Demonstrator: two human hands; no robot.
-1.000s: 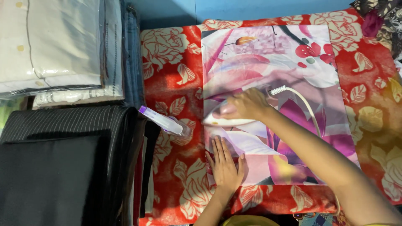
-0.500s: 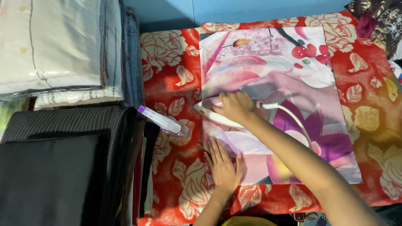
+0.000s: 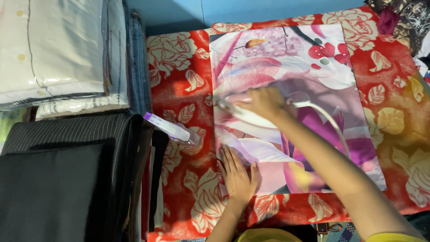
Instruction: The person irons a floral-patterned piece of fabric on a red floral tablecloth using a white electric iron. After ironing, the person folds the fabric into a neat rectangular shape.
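Head view shows the right hand (image 3: 264, 104) wrapped around a white iron (image 3: 244, 114) on the pink flowered cloth (image 3: 313, 67), over the red blanket (image 3: 179, 76). Left hand (image 3: 237, 175) lies flat, fingers spread, on the cloth's near corner. Motion blurs the iron, mostly hidden under the hand.

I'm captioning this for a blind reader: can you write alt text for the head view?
A right hand holds a white iron on a pink flowered cloth, while the left hand presses the cloth flat. A spray bottle lies on the red blanket, beside stacked folded clothes.
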